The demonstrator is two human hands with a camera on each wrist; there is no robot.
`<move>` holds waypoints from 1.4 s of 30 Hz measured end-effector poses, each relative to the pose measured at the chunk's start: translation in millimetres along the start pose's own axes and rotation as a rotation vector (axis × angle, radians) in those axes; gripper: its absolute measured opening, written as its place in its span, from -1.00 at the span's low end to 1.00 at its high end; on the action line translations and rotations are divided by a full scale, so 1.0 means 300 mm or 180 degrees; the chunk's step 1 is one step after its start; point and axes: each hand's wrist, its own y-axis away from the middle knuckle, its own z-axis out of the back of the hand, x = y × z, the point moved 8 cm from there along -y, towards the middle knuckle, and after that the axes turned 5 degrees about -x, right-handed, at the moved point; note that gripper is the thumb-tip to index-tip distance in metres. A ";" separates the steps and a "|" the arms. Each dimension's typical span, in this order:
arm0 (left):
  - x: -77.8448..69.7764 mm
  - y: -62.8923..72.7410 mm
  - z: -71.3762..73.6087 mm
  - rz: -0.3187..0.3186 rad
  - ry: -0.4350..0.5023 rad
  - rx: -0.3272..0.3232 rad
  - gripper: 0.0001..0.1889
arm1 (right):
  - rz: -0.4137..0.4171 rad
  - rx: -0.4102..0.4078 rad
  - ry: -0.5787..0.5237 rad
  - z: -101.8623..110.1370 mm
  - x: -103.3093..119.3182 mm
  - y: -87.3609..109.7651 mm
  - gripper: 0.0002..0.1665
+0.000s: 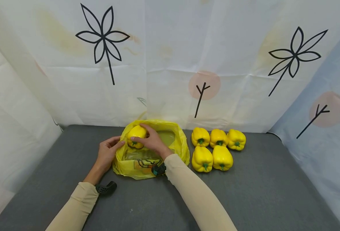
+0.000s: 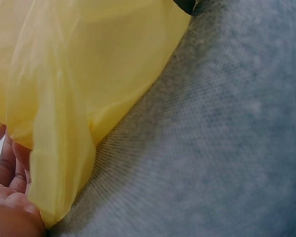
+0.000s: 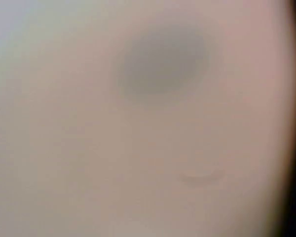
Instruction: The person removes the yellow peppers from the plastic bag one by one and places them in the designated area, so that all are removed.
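A yellow plastic bag (image 1: 184, 144) lies with its mouth spread wide on the grey table. My right hand (image 1: 153, 141) reaches over the mouth and grips a yellow bell pepper (image 1: 138, 132) between thumb and fingers, inside the bag's left side, green stem facing me. At the bag's left rim, my left hand (image 1: 107, 154) pinches the plastic, its thumb toward the pepper. The left wrist view has the bag's wrinkled side (image 2: 113, 59) up close, with part of the left hand (image 2: 10, 182) at its edge. Only a blur fills the right wrist view.
Several yellow bell peppers (image 1: 202, 159) sit in two rows on the grey table (image 1: 262, 192), just right of the bag. A white cloth backdrop (image 1: 170, 64) with printed leaves and trees rises behind the table. Dark straps (image 1: 106, 188) hang at the wrists.
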 end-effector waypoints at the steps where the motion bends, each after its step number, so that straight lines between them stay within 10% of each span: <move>1: -0.001 0.000 0.001 -0.0004 0.0004 -0.0002 -0.55 | 0.0004 0.0004 -0.0014 -0.001 0.000 0.000 -0.08; 42: -0.005 0.002 0.002 -0.0066 0.0017 0.0083 -0.52 | 0.0137 0.0159 -0.0286 0.040 0.081 0.087 -0.14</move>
